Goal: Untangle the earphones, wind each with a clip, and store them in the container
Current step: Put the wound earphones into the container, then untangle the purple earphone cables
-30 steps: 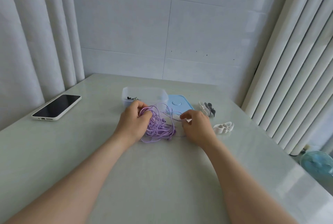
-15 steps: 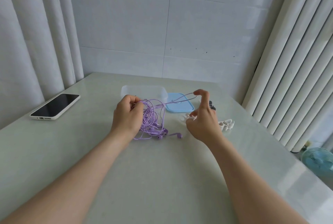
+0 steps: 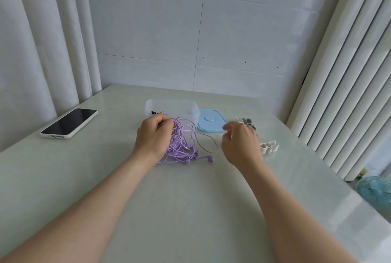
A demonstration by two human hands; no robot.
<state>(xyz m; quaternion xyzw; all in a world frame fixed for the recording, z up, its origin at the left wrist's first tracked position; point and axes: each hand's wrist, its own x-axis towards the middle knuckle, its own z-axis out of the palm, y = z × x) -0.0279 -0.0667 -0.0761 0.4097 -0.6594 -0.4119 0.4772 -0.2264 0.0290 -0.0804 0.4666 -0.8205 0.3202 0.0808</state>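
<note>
A tangle of purple earphones (image 3: 182,144) lies on the table in front of the clear container (image 3: 190,107). My left hand (image 3: 153,135) grips the top of the tangle and holds it slightly raised. Earbuds (image 3: 203,158) trail on the table at its lower right. One loose strand (image 3: 209,142) curves toward my right hand (image 3: 240,145). That hand hovers just right of the strand with blurred, loosely curled fingers, and I see nothing in it. A white clip (image 3: 268,147) lies right of it. Grey and white clips (image 3: 246,122) lie behind it.
The blue lid (image 3: 211,124) lies flat to the right of the container, which holds something small and dark (image 3: 156,112). A phone (image 3: 69,123) rests at the table's left edge. Curtains hang on both sides. A small fan (image 3: 374,190) stands on the floor at right.
My right hand had lifted a strand up and to the right. It has now come down lower and the strand lies slack on the table. My left hand keeps its grip on the tangle.
</note>
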